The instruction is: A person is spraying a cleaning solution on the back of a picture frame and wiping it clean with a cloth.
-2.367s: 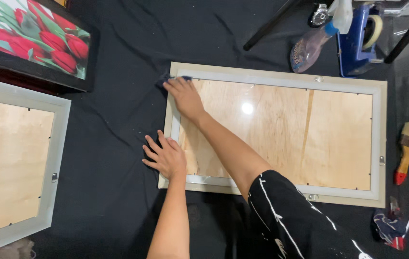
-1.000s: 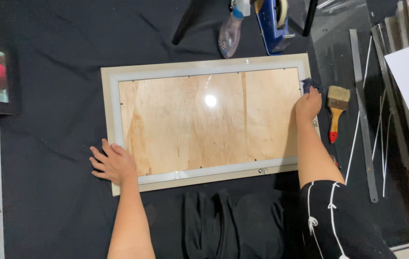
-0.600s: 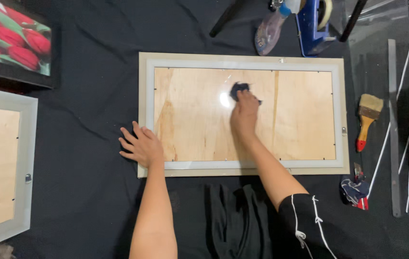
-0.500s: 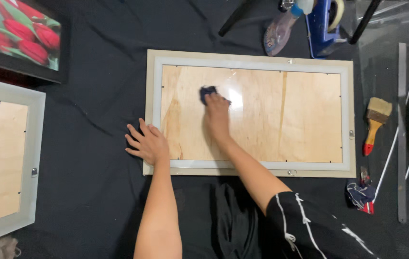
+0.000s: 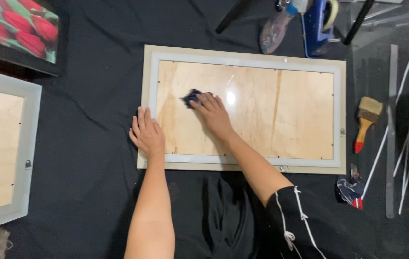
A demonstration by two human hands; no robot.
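My right hand (image 5: 214,115) presses the dark cloth (image 5: 192,97) flat on the glazed frame (image 5: 242,55), left hand (image 5: 147,134) splayed bracing its edge — I'd keep strokes light, even.

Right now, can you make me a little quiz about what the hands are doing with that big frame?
1. True or false: the right hand presses a dark cloth on the frame's wooden back.
2. The left hand rests on the frame's: A left edge, B top edge, C right edge?
3. What lies right of the frame, with a red-tipped handle?

Key: 1 true; 2 A; 3 paintbrush.
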